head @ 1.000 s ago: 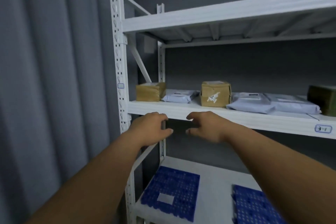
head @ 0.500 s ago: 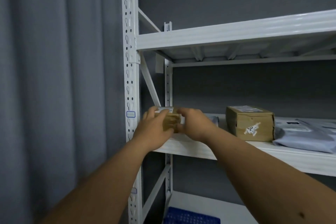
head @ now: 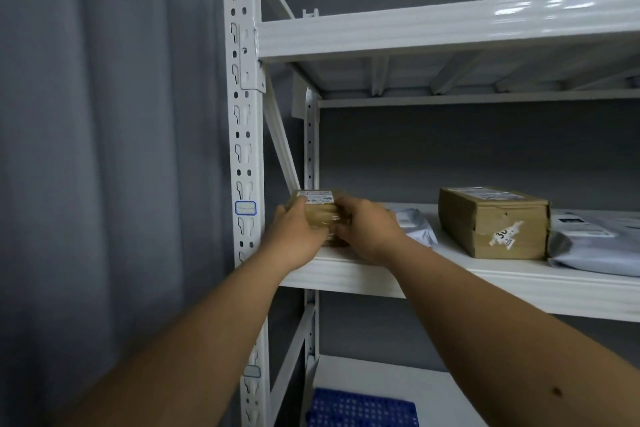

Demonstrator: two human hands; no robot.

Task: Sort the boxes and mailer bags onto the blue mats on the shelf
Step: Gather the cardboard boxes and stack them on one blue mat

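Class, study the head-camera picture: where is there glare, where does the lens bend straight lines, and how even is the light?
Head view: glare streaks on the upper shelf beam; wide-angle bending shows in the slanted beams and the stretched forearms; light is dim and flat, the curtain dull grey; both hands on the small box look slightly soft.

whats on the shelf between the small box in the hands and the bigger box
A grey mailer bag lies between the small box and the bigger box, in the head view.
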